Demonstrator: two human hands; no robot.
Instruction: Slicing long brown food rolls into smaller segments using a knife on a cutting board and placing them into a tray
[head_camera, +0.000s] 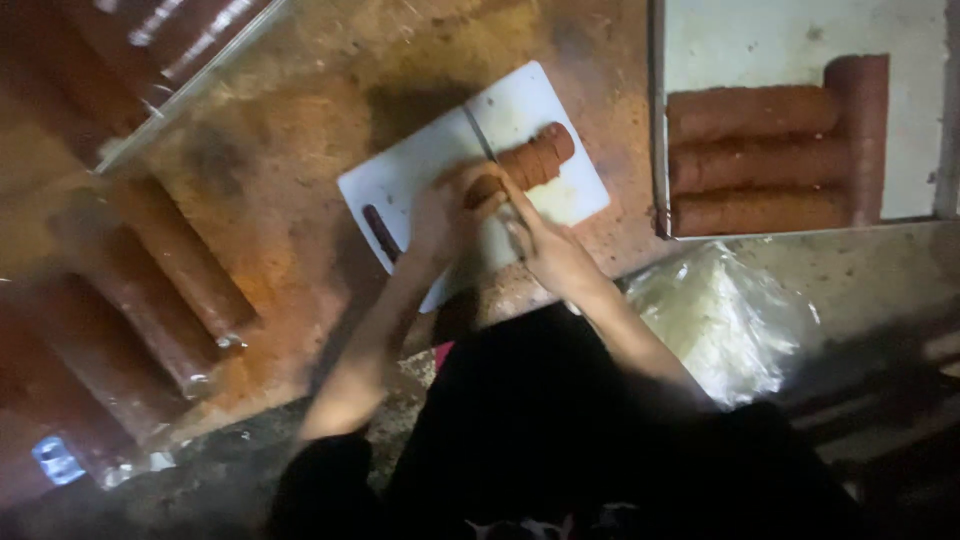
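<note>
A reddish-brown sausage log (527, 163), partly cut into round slices, lies on a white rectangular plastic cutting board (420, 170). Its long axis runs from about eight o'clock to two o'clock, with the sliced end pointing up toward two o'clock and the uncut end under the hands. The board itself is tilted the same way on a stained, mottled brown worktop (300, 150).

The sausage sits near the board's middle, with bare white board open at ten o'clock and at four o'clock of it. A dark narrow object (381, 232) lies near the board's lower left edge. At three o'clock of the board, well apart, a pale metal tray (760, 40) holds more whole sausage logs (752, 162); a crumpled clear plastic bag (720, 315) lies at five o'clock. Wrapped sausage logs (170, 270) lie at eight o'clock on the worktop.

The left hand (448, 212) is curled over the uncut end of the sausage, fingers closed onto it. The right hand (548, 250) is closed just beside it; what it grips is too blurred to tell.
</note>
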